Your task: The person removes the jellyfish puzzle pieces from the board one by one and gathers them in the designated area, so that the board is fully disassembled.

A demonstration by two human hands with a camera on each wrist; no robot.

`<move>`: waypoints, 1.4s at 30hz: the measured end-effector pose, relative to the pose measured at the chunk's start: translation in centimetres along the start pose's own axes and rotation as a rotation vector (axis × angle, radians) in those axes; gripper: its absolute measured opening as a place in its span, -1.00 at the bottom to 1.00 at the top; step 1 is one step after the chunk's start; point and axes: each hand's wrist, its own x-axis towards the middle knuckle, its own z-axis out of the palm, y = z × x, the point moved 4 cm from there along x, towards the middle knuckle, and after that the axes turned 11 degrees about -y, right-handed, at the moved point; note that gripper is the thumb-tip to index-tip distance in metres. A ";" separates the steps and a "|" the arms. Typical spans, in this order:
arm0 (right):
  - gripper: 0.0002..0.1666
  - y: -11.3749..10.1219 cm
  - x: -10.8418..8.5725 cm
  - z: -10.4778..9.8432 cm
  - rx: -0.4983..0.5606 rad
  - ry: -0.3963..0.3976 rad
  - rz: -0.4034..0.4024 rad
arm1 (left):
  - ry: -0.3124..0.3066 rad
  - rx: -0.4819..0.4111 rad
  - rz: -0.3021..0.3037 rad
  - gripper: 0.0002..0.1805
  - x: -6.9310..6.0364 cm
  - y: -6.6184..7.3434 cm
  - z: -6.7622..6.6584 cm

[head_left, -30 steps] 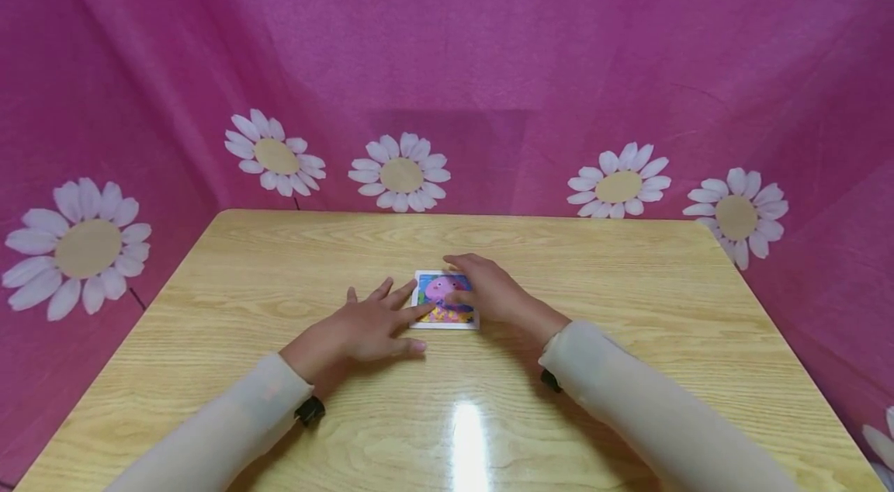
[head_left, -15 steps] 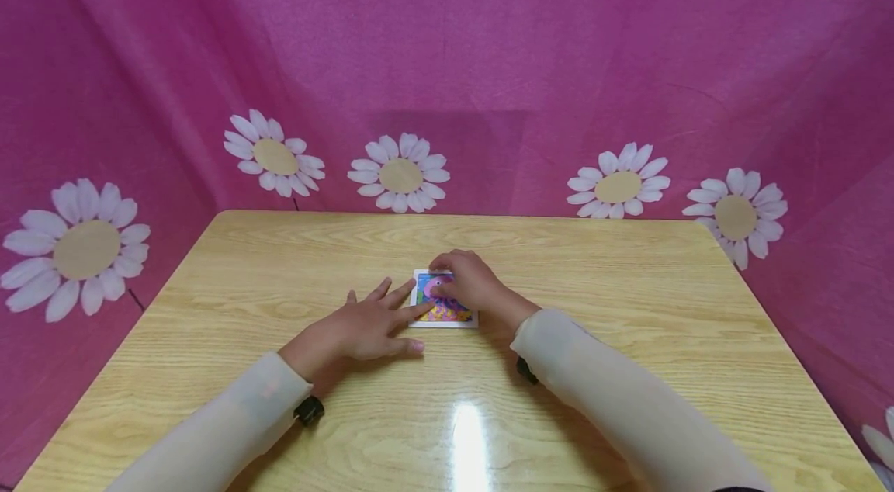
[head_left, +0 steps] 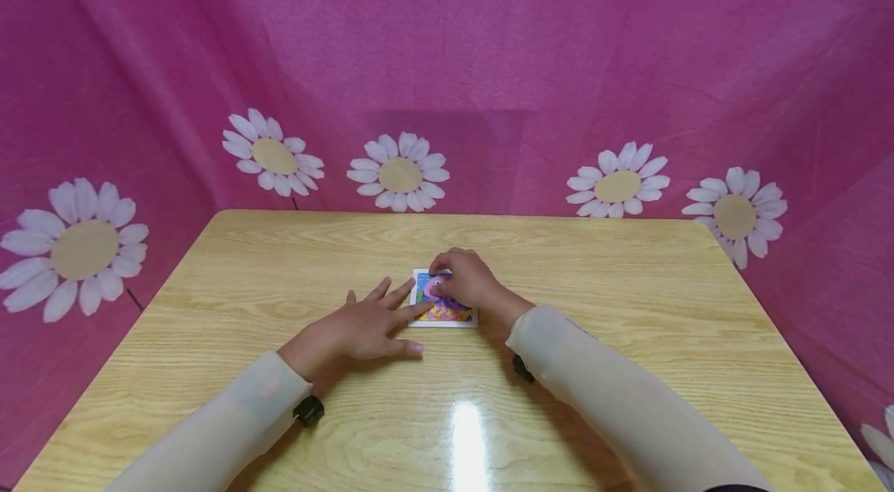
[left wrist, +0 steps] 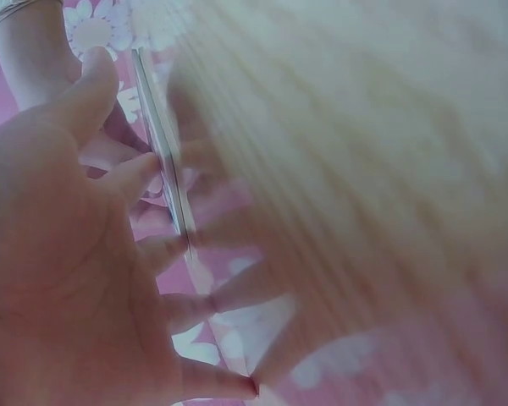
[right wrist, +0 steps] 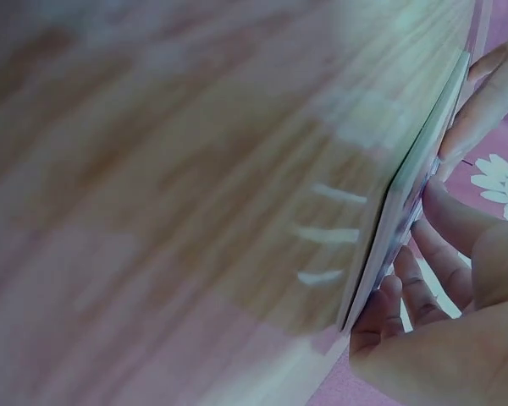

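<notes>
In the head view a small flat square picture board [head_left: 447,315] with a white border lies on the table, showing a pink cartoon figure on blue and yellow. My left hand [head_left: 366,327] rests beside and partly over its left edge, fingers spread and straight. Over the upper right part my right hand [head_left: 469,280] is bent down, thumb and fingers curled at the picture face. In the right wrist view the board [right wrist: 406,190] appears edge-on, with the curled right fingers touching it. The hand hides its upper right corner; whether a loose piece is pinched cannot be told.
The light wood-grain table [head_left: 628,282] reaches a pink curtain [head_left: 447,50] with white daisies behind and at both sides. A bright light reflection [head_left: 469,445] shows on the near tabletop. Black straps [head_left: 309,410] show below the sleeve cuffs.
My right hand has moved left over the picture board, and its fingers have curled closer together on the picture. The left hand has stayed in place.
</notes>
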 end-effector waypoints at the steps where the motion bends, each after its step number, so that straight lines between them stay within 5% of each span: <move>1: -0.74 0.0 0.0 0.0 0.000 -0.001 0.002 | -0.001 -0.003 0.000 -0.15 0.0 0.0 0.0; 28: -0.73 -0.5 0.6 0.1 0.057 -0.093 0.131 | -0.028 -0.004 0.000 -0.10 0.0 0.1 -0.1; 42: -0.70 -0.3 1.0 0.0 0.081 -0.087 0.062 | -0.027 0.006 -0.005 -0.09 0.1 0.0 0.0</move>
